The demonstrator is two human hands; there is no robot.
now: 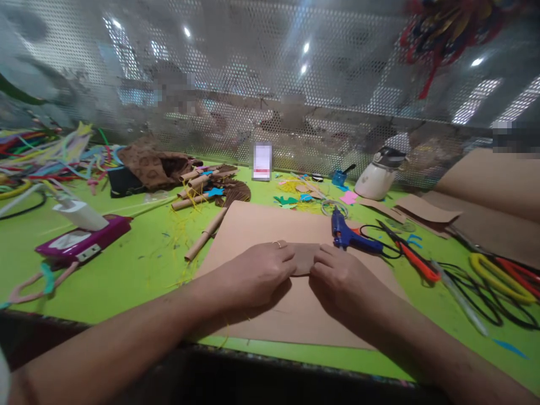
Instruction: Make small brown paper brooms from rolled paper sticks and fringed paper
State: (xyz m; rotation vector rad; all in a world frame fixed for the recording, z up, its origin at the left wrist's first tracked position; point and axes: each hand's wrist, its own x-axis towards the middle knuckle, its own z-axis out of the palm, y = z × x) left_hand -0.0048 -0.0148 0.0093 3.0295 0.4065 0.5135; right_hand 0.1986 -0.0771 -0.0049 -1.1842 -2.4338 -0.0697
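A small strip of brown cardboard (302, 260) lies between my two hands over a large sheet of brown cardboard (261, 220). My left hand (261, 273) grips the strip's left end with curled fingers, and a ring shows on one of them. At the other end, the fingers of my right hand (337, 275) are closed on the same strip. The fingers cover both ends of it. Just beyond my right hand, a blue glue gun (352, 233) rests on the sheet's upper right part.
On the right lie an orange-handled tool (422, 264), yellow-handled scissors (500, 275) and black cable. A purple power strip (90, 244) sits at left. Paper rolls (205, 233), a phone (262, 162), a white pot-like container (375, 179) and paper scraps stand or lie farther back, before a perforated metal panel.
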